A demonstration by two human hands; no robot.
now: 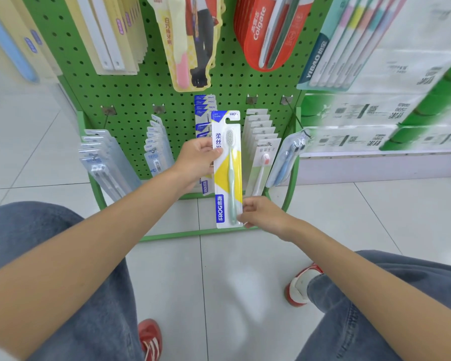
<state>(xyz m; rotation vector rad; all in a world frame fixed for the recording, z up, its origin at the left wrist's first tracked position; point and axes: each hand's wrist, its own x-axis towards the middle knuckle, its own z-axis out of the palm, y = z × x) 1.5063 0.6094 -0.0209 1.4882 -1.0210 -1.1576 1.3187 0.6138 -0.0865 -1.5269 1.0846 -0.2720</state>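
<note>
Blue denim knees (31, 230) and two bare forearms fill the lower frame, above glossy white floor tiles (219, 295). Toothbrush pack (228, 173): a long flat card in white, yellow and blue, with a clear blister over a pale green brush. It is held upright at frame centre, in front of the green perforated metal rack (141, 100). Left hand (197, 162) grips its left edge, thumb across the front, fingers behind. Right hand (261, 213) pinches the lower right corner, fingers curled together.
</note>
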